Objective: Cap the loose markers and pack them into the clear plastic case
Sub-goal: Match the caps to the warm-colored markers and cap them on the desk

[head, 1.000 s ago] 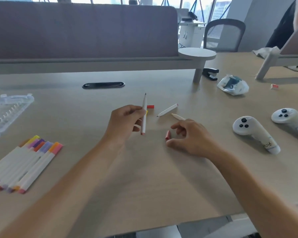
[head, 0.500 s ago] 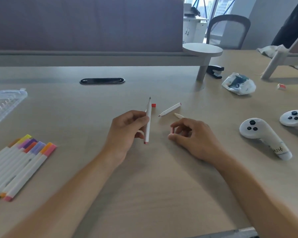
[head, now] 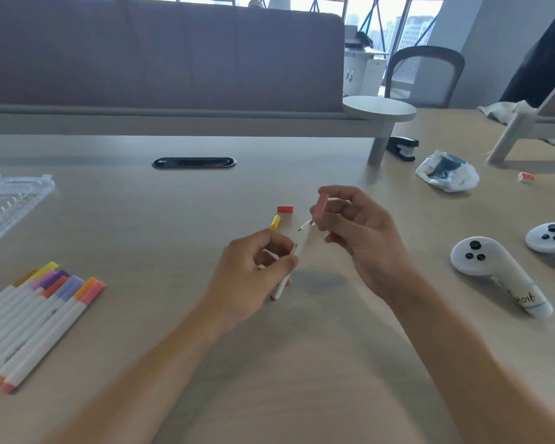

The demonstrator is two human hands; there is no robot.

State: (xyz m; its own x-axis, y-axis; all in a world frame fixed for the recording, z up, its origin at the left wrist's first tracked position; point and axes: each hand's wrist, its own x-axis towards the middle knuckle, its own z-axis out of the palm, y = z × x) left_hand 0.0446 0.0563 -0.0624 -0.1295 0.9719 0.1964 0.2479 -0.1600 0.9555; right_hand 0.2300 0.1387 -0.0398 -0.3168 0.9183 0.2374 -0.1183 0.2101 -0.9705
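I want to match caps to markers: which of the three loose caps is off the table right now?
The pink cap, pinched in the right hand above the uncapped white marker that the left hand holds. The red cap and yellow cap lie on the table.

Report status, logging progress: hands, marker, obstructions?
Left hand grips uncapped marker. Right hand pinches pink cap near tip. Nothing blocking.

White marker (head: 290,261) with pink end, in left hand (head: 250,277). Pink cap (head: 320,203) in right hand (head: 362,232). Red cap (head: 285,209) and yellow cap (head: 275,222) on light wood-grain table (head: 141,219). Row of white markers (head: 36,318) near table's left edge, caps yellow, orange, purple, lilac, pink. Clear plastic case (head: 10,203) at left edge. Two white controllers (head: 494,270) with black buttons at right edge. Black stapler (head: 402,148), black oval grommet (head: 194,162) toward far edge.
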